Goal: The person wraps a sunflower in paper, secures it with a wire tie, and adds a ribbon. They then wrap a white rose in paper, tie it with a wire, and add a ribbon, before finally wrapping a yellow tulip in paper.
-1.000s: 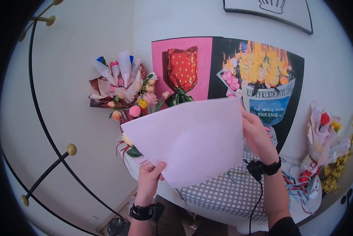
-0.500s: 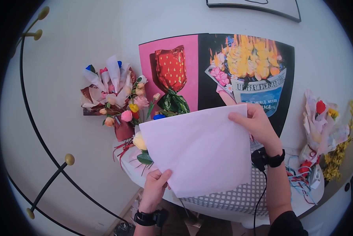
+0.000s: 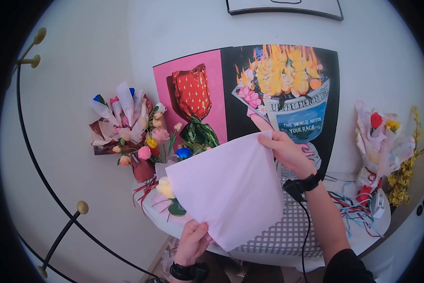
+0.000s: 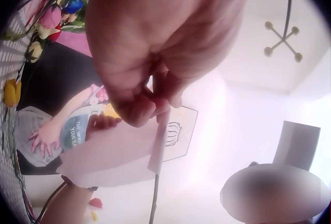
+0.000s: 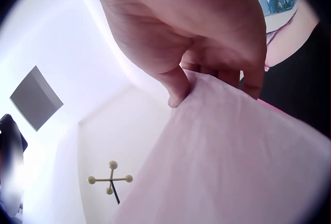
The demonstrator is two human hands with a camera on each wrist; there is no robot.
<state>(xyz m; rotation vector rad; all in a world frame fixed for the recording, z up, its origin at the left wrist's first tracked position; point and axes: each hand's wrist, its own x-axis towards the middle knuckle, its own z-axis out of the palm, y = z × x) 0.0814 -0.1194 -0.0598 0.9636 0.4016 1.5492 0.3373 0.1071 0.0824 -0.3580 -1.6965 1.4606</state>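
Observation:
A pale pink sheet of wrapping paper (image 3: 228, 188) is held up in front of me, tilted over the table. My left hand (image 3: 193, 241) pinches its lower left corner between thumb and fingers. At the upper right corner my right hand (image 3: 290, 153) grips the sheet, thumb on the near side; the right wrist view shows the paper (image 5: 227, 146) creasing below that thumb. Behind the sheet's left edge a cream rose (image 3: 165, 187) and a blue rose (image 3: 183, 153) peek out, their stems hidden. Under the sheet lies a grey-and-white checked cloth (image 3: 268, 238).
A wrapped bouquet (image 3: 127, 118) stands at the table's left, another bouquet (image 3: 375, 141) at the right beside yellow blossoms (image 3: 401, 184). Tangled ribbons (image 3: 349, 212) lie on the white table (image 3: 150, 207). Posters (image 3: 287, 108) lean on the wall; a black coat rack (image 3: 37, 155) stands left.
The right hand's thumb has come over onto the near side of the paper. The sheet has dropped lower and tilts more, and both hands have come down. The head view has shifted.

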